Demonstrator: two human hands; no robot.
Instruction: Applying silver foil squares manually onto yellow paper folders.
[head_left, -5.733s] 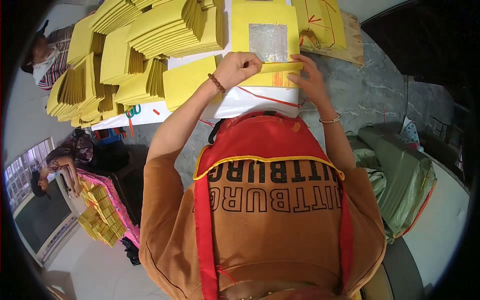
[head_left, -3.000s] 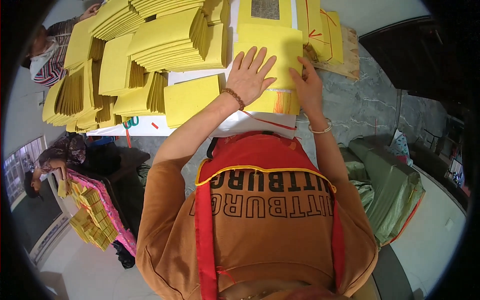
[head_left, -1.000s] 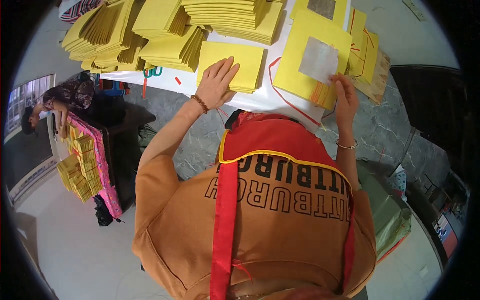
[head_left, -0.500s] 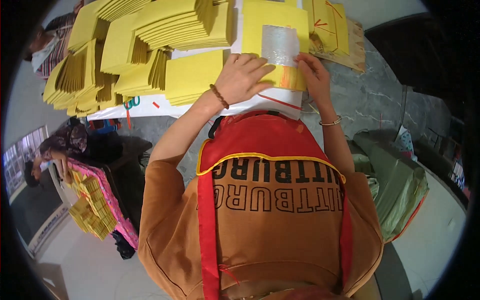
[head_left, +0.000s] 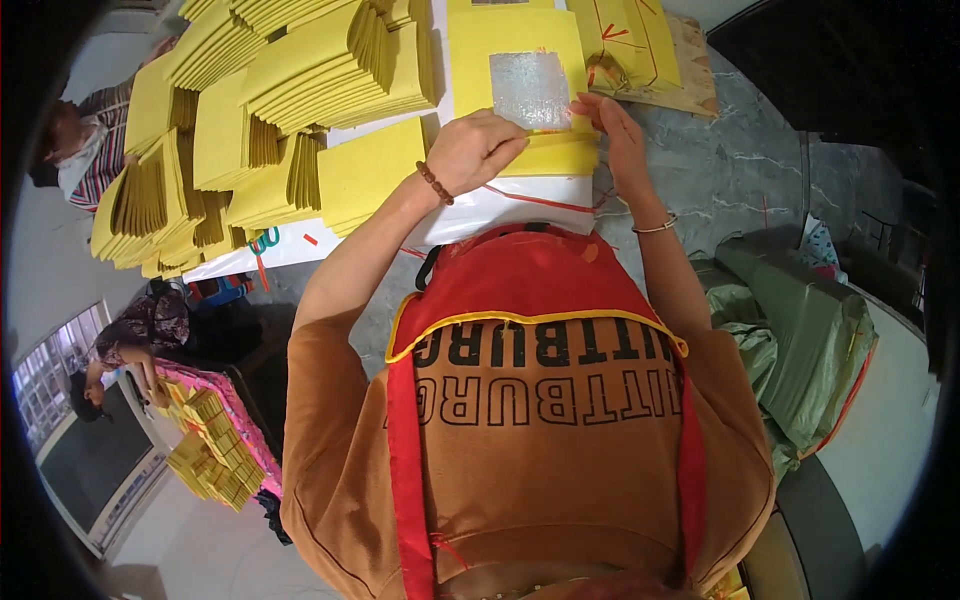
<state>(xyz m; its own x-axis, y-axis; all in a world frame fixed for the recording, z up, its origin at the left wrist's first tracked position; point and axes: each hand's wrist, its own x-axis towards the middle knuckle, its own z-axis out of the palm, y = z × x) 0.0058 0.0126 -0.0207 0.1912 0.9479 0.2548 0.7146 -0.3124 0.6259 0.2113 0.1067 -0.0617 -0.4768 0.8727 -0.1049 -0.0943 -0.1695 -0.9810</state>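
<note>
A yellow sheet (head_left: 478, 75), matt and fairly stiff-looking, lies flat on the white-covered table (head_left: 465, 218). It carries a shiny silver rectangle (head_left: 528, 88), with small reddish marks just above that. The near edge is turned up into a flap (head_left: 562, 158), an orange-red streak showing along its upper side.

The sheet sits in front of the person, between both hands. The left hand (head_left: 478, 150) is curled at the flap's left part, thumb toward the fold; whether it pinches or only presses, I cannot tell. The right hand (head_left: 615, 130) is at the sheet's right edge – fingers extended, a narrow gap to the thumb.

Lettering is on the brown sweater (head_left: 540, 470): two rows of big dark capitals, one solid, one outlined, upside down here and partly covered by the red apron (head_left: 525, 275).
</note>
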